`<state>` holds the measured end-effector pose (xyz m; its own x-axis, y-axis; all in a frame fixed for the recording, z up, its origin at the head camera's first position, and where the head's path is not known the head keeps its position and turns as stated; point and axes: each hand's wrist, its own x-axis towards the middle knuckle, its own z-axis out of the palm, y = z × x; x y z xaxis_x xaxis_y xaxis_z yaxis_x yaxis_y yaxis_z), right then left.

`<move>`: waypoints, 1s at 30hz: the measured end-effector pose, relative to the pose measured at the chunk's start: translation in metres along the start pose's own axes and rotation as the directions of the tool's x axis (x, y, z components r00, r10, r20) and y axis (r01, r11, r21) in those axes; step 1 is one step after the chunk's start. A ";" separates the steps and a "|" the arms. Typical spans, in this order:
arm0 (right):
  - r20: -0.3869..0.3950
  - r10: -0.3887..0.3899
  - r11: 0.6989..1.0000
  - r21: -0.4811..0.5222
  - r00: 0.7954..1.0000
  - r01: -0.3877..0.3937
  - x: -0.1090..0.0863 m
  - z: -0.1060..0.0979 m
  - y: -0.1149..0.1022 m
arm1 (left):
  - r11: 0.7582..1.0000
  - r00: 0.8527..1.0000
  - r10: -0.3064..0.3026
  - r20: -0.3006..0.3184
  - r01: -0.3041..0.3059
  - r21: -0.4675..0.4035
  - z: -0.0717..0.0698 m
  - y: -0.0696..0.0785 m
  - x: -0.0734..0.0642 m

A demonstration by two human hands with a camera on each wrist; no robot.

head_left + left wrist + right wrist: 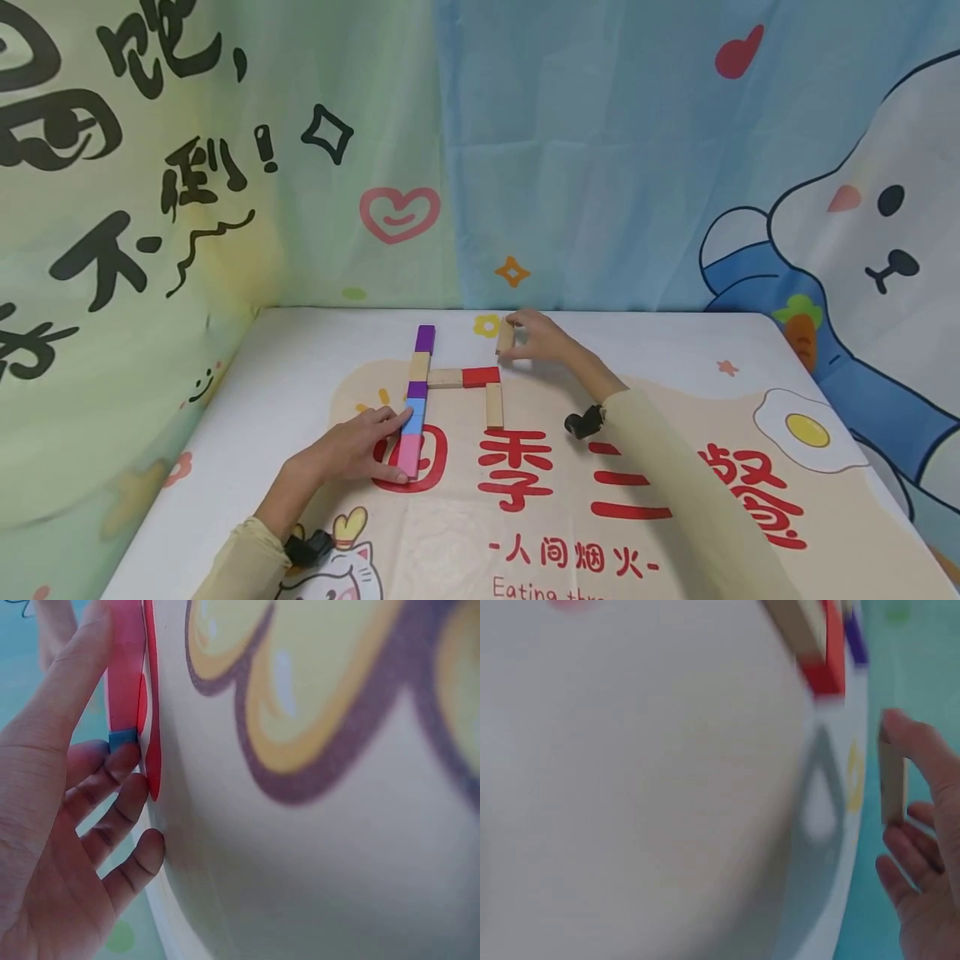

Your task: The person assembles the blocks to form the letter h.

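Observation:
My left hand (pixel 352 442) rests along the left side of a line of coloured blocks, its thumb at the near end of the pink block (pixel 409 457) and a fingertip against the blue block (pixel 413 417). In the left wrist view its fingers (pixel 120 821) are loosely bent beside the pink and blue pieces. Past the far end of the red block (pixel 481 377), my right hand (pixel 546 336) pinches a plain wooden block (pixel 506 335) by its ends between thumb and fingers. The right wrist view shows this wooden block (pixel 892 781) raised off the table.
Beyond the blue lie a purple block (pixel 416 389), a wooden block (pixel 420 366) and another purple block (pixel 425 338). A crosswise wooden block (pixel 446 378) joins the line to the red one, from which another wooden block (pixel 494 407) runs nearer. A printed cloth (pixel 570 533) covers the table.

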<state>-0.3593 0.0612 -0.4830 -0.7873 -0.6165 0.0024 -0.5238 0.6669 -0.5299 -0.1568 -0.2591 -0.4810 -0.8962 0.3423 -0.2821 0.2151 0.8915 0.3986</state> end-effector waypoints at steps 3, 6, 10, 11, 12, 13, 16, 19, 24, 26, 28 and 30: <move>-0.035 -0.064 0.998 -0.010 0.997 0.064 -0.027 0.007 -0.021 | 1.000 1.000 -0.009 0.003 0.009 -0.003 -0.001 0.001 0.000; -0.030 -0.108 0.994 -0.027 0.994 0.107 -0.061 0.013 -0.047 | 1.000 1.000 -0.018 0.003 0.018 -0.002 -0.003 0.001 0.000; -0.001 -0.134 0.990 -0.043 0.991 0.133 -0.099 0.025 -0.068 | 1.000 1.000 -0.014 0.001 0.014 0.000 -0.002 -0.001 0.001; 0.007 -0.130 0.990 -0.046 0.991 0.130 -0.107 0.029 -0.071 | 1.000 1.000 -0.015 0.002 0.015 0.000 -0.002 -0.001 0.001; 0.012 -0.135 0.989 -0.052 0.991 0.136 -0.114 0.032 -0.074 | 1.000 1.000 -0.014 0.004 0.014 0.001 -0.001 -0.002 0.002; 0.020 -0.136 0.989 -0.064 0.991 0.137 -0.120 0.035 -0.077 | 1.000 1.000 -0.013 0.003 0.013 0.002 -0.001 -0.002 0.002; 0.023 -0.164 0.982 -0.094 0.986 0.166 -0.131 0.045 -0.083 | 1.000 1.000 -0.008 0.002 0.008 0.006 0.000 -0.003 0.002; 0.025 -0.201 0.967 -0.157 0.979 0.203 -0.134 0.053 -0.086 | 1.000 1.000 0.002 -0.003 -0.002 0.007 0.001 -0.003 0.001; 0.028 -0.223 0.943 -0.246 0.974 0.223 -0.134 0.062 -0.085 | 1.000 1.000 0.014 0.004 -0.014 0.011 0.002 -0.003 0.002; 0.024 -0.217 0.943 -0.253 0.976 0.216 -0.134 0.064 -0.084 | 1.000 1.000 0.015 0.006 -0.015 0.015 0.002 -0.003 0.002; 0.020 -0.212 0.946 -0.246 0.977 0.211 -0.134 0.065 -0.083 | 1.000 1.000 0.015 0.004 -0.015 0.015 0.002 -0.002 0.002; 0.018 -0.210 0.949 -0.238 0.978 0.208 -0.134 0.065 -0.082 | 1.000 1.000 0.014 0.002 -0.014 0.015 0.001 -0.002 0.002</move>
<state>-0.1896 0.0623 -0.4948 -0.6539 -0.7502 0.0983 -0.7382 0.6041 -0.3000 -0.1581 -0.2594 -0.4833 -0.8922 0.3556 -0.2784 0.2336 0.8910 0.3893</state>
